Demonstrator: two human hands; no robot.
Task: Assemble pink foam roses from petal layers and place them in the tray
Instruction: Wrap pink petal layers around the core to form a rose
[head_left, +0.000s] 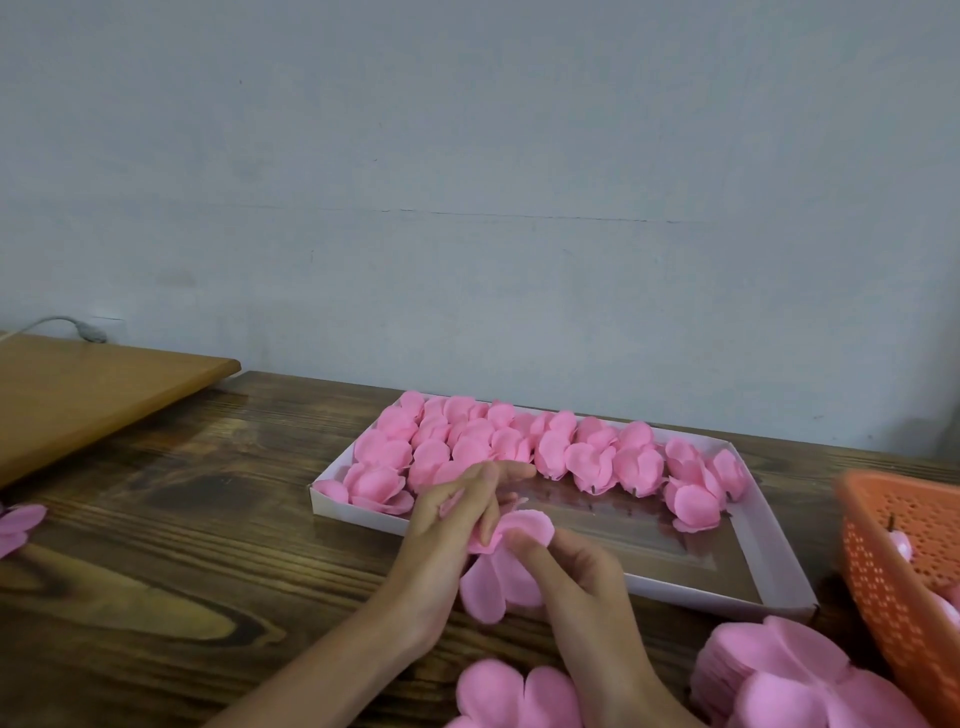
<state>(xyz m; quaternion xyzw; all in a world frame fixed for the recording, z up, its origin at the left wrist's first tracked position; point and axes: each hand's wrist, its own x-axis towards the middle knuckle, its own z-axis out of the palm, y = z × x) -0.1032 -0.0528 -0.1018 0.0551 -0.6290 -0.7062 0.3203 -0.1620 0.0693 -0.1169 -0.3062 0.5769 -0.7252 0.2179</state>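
Inspecting the piece in work first: the half-built rose (498, 577) is held between both grips, low over the desk (182, 519); I cannot tell whether its hanging petals touch the wood. The left grip (452, 514) pinches the upper petals between thumb and nearly straight fingers, which I judge keeps the layers stacked and centred. The right grip (582, 577) has thumb and forefinger curled onto the front petal, apparently pressing or cupping it into shape.

Just beyond the grips lies the white tray (701, 592). The finished roses (592, 457) are packed in its far part, leaving bare tray floor just right of the grips. I read working at the tray's near wall as keeping the transfer short.

Nearer me than the right grip are the petal stacks (769, 670), with another flat layer (519, 696) below both grips, all within easy reach for the next layer. An orange basket (893, 582) stands well right of the right grip; its contents are only partly visible. Far left of the left grip lie a wooden board (93, 384) and a stray petal piece (18, 525).
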